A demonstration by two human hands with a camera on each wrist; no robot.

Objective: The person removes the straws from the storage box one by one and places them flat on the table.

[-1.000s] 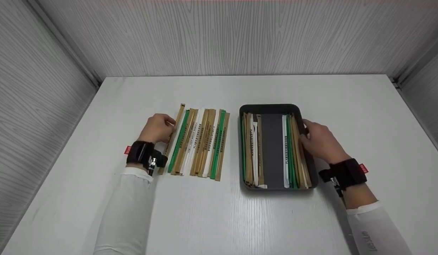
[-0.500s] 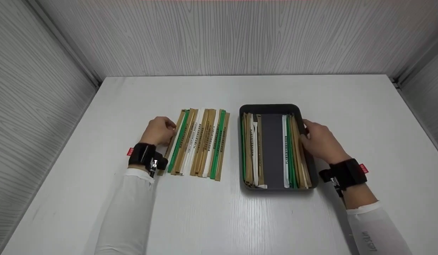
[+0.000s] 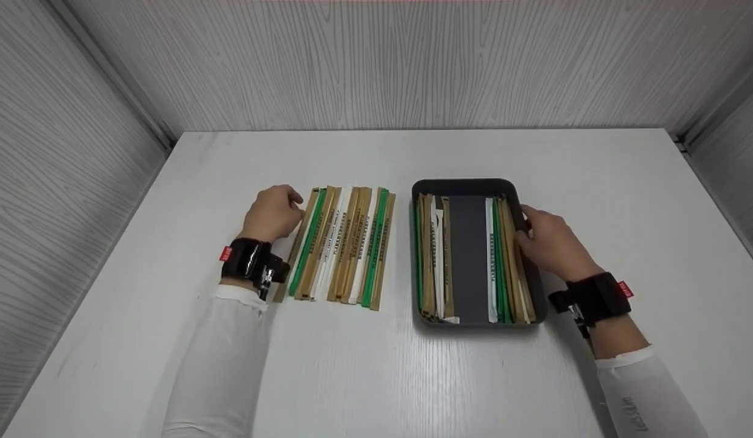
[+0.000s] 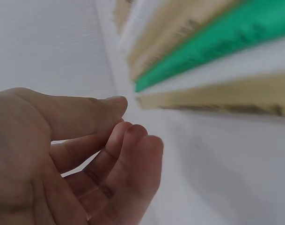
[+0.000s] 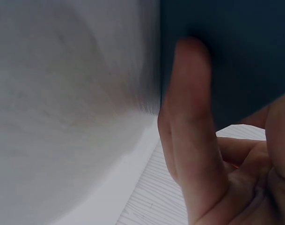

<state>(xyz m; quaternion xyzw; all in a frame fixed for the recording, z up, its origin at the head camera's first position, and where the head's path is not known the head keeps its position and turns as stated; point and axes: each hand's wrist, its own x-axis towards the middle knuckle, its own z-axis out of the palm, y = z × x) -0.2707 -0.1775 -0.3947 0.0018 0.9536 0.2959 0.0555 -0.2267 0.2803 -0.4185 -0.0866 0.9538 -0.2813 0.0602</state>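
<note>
A row of slim paper-wrapped sticks [image 3: 342, 243] in brown, green and white lies side by side on the left of the table. Beside the leftmost brown stick [image 3: 297, 248] is my left hand [image 3: 273, 213]. Its fingers are loosely bent with nothing between them, and in the left wrist view the fingertips [image 4: 149, 145] stand apart from the sticks. A dark rectangular tray [image 3: 468, 187] stands to the right, with similar wrapped sticks along both its long sides. My right hand [image 3: 553, 243] holds the tray's right wall, fingers on the outside and thumb at the rim.
Bare dark floor of the tray [image 3: 468, 261] shows between its two bunches of sticks. The white table [image 3: 364, 371] ends at a grained back panel [image 3: 413, 67], with more panels at the left and right. A strap with a camera sits on each wrist.
The leftmost brown stick has slid toward me, so its far end lines up with the others. My left hand has let go of it and shifted slightly away from me. The right hand stays put.
</note>
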